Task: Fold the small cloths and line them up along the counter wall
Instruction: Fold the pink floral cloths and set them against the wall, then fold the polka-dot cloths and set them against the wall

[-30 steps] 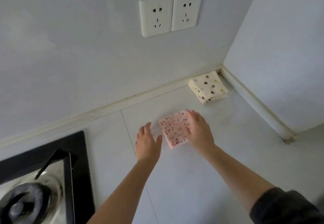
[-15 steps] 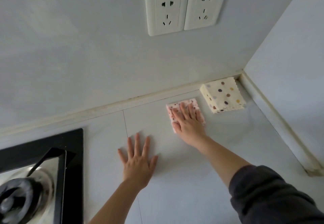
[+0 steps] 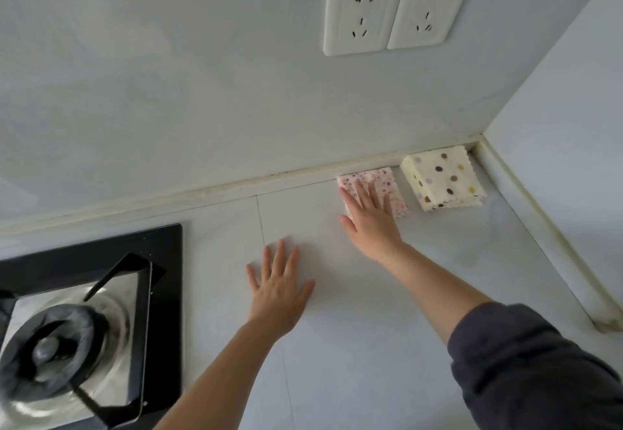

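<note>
A folded pink speckled cloth (image 3: 387, 182) lies against the foot of the back wall. My right hand (image 3: 371, 219) rests flat on it with straight fingers, covering its near left part. Just right of it, in the corner, sits a folded cream cloth with coloured dots (image 3: 443, 182); a narrow gap separates the two. My left hand (image 3: 278, 289) lies flat on the bare counter, fingers spread, well left of and nearer than the pink cloth, holding nothing.
A black gas hob (image 3: 84, 321) with a round burner fills the near left. Two white wall sockets (image 3: 399, 8) sit above the cloths. A side wall (image 3: 556, 160) closes the counter on the right. Pale counter (image 3: 371, 345) stretches between hob and corner.
My right hand has slid the pink cloth away from me until it sits by the back wall beside the cream cloth. My left hand left the cloth and settled flat on the counter.
</note>
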`<state>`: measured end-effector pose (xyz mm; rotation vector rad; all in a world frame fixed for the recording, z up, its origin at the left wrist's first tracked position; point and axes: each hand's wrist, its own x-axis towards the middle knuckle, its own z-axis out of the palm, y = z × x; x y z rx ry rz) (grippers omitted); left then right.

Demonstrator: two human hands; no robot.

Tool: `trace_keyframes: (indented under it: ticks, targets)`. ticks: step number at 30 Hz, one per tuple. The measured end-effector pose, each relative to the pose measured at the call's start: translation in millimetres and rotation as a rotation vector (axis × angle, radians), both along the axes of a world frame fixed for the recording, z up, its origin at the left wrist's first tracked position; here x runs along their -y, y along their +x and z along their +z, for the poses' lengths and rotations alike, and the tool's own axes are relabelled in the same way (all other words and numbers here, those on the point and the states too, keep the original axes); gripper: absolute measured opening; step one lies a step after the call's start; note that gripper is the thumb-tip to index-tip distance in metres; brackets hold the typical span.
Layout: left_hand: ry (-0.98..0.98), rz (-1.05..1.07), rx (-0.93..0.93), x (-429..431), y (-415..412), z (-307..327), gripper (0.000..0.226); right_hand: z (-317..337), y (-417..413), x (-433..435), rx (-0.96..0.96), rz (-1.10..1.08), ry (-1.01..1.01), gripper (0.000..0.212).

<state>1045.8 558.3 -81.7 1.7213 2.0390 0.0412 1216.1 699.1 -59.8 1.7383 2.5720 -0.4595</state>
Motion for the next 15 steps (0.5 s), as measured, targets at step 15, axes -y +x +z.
trace_keyframes:
  ticks: [15]
  targets:
    - [0.507, 0.208, 0.311, 269.7, -142.1, 102.9, 0.039, 87.6, -157.5, 310.8, -0.395, 0.134, -0.069, 0.051]
